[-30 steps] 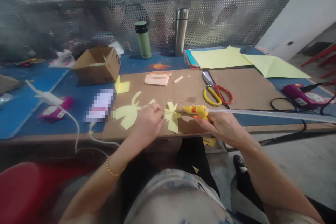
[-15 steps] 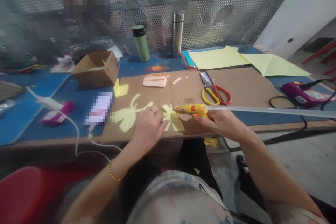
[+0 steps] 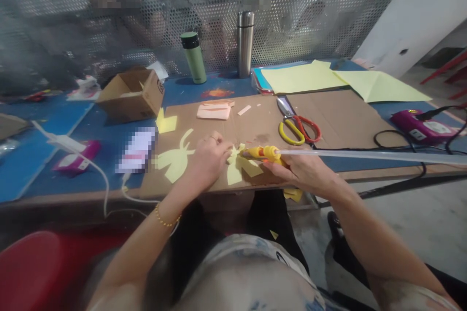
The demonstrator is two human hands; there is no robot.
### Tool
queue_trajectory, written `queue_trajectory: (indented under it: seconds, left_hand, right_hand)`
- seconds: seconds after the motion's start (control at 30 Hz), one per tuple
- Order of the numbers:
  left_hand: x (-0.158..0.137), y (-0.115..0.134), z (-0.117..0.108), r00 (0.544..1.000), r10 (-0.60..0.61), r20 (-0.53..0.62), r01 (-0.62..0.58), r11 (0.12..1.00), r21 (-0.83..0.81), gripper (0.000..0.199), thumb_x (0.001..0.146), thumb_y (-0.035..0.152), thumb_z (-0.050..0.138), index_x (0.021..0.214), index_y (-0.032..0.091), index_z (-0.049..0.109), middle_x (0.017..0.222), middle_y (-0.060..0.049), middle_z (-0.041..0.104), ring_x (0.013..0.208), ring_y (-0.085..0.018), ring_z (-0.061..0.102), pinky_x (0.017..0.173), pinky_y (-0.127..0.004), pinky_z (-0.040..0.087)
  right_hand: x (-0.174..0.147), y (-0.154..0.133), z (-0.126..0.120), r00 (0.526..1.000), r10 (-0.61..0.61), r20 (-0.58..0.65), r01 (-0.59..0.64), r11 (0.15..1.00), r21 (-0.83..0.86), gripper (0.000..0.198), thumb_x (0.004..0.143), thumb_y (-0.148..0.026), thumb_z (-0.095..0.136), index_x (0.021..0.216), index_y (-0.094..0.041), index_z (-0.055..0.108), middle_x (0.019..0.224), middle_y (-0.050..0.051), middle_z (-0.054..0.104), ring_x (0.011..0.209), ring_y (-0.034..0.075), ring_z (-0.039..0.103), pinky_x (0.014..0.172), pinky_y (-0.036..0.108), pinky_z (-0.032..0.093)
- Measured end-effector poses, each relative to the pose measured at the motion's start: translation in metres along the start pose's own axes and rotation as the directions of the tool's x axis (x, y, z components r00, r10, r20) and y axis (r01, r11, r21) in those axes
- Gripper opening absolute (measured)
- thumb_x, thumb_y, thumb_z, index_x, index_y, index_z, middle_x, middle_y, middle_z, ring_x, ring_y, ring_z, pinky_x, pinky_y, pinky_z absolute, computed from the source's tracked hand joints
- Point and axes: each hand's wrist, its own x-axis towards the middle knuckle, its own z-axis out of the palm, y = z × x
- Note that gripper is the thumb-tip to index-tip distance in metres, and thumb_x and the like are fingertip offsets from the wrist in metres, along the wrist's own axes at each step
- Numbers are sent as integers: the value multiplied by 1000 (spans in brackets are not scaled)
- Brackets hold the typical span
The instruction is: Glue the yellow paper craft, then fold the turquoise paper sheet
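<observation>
My right hand (image 3: pixel 308 170) is wrapped round a yellow hot glue gun (image 3: pixel 268 152), with a long clear glue stick (image 3: pixel 350 156) reaching out of its back. The gun's nozzle is over the middle of a pale yellow paper cutout (image 3: pixel 235 175) with strip-like petals. My left hand (image 3: pixel 209 160) is closed at the cutout's left edge, thumb and fingers pinching the paper; its fingertips are partly hidden. Left of that hand lies another yellow paper cutout (image 3: pixel 175 163) with a curved stem, partly covered by the hand. Both cutouts rest on a cardboard sheet (image 3: pixel 255 129).
Scissors (image 3: pixel 292 131) with red and yellow handles lie beyond the glue gun. Further back are folded pink paper (image 3: pixel 214 111), a cardboard box (image 3: pixel 131 97), a green bottle (image 3: pixel 194 60), a steel flask (image 3: pixel 245 46) and yellow sheets (image 3: pixel 302 77). A phone (image 3: pixel 136 149) sits left.
My left hand has shifted right onto the petalled cutout's edge. That cutout has turned slightly, its lower petals now lying differently. The glue gun stays over it, slightly further left.
</observation>
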Motion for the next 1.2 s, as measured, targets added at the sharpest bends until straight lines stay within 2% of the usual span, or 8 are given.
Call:
queue_trajectory:
  seconds: [0.17,0.4,0.63,0.77,0.9,1.07,1.13,1.2]
  left_hand:
    - [-5,-3,3,1000,-24,-4,24,999,-26,25,101,24,49,110,17,72,108,-11,60,99,-26,57,92,-43,47]
    - [-1,-1,4,995,-97,-12,91,967,-239,17,98,22,52,88,18,65,99,-7,60,96,-23,58,94,-42,47]
    - [2,-2,9,995,-94,-31,83,961,-263,18,97,19,51,80,19,58,95,-6,58,94,-22,56,91,-41,47]
    - [0,-1,9,994,-105,-40,91,961,-260,19,97,18,52,79,19,58,96,-6,59,92,-21,56,90,-41,48]
    - [-3,0,8,993,-114,-33,102,959,-264,17,97,20,55,80,19,60,100,-7,60,95,-22,57,91,-41,48]
    - [-1,-3,11,993,-114,-28,105,966,-235,16,98,22,55,84,19,62,101,-7,61,97,-23,58,94,-43,48]
    - [-2,-3,9,994,-105,-33,95,970,-223,9,96,22,57,93,19,65,104,-8,62,99,-24,59,94,-44,49]
    - [-9,0,3,991,-94,-95,76,981,-177,14,96,22,58,107,17,66,113,-11,62,102,-26,59,94,-45,49]
  right_hand:
    - [0,1,3,1000,22,20,-22,999,-30,81,98,-80,20,62,-20,60,51,0,43,47,12,32,52,30,20]
    - [1,-1,3,999,26,18,-25,999,-31,87,96,-84,14,60,-20,60,51,1,42,47,12,29,52,31,19]
    - [0,1,1,998,57,18,-58,998,26,75,97,-80,24,57,-23,52,50,1,42,46,13,32,50,30,21]
    - [3,6,0,992,81,-96,-69,990,122,66,98,-76,30,57,-25,42,51,0,43,48,14,37,51,29,27]
    - [15,7,8,974,119,-193,-95,987,129,58,98,-70,37,62,-25,41,56,2,48,53,16,43,54,30,29]
    - [25,7,18,966,154,-210,-131,984,121,54,100,-66,38,65,-26,44,60,3,52,56,18,45,56,31,30]
    - [21,9,16,967,148,-210,-120,983,140,54,100,-66,38,65,-26,43,60,3,52,56,18,46,56,32,32]
    - [11,11,11,962,156,-223,-122,979,161,55,101,-67,37,65,-26,43,59,2,52,56,17,46,57,32,33]
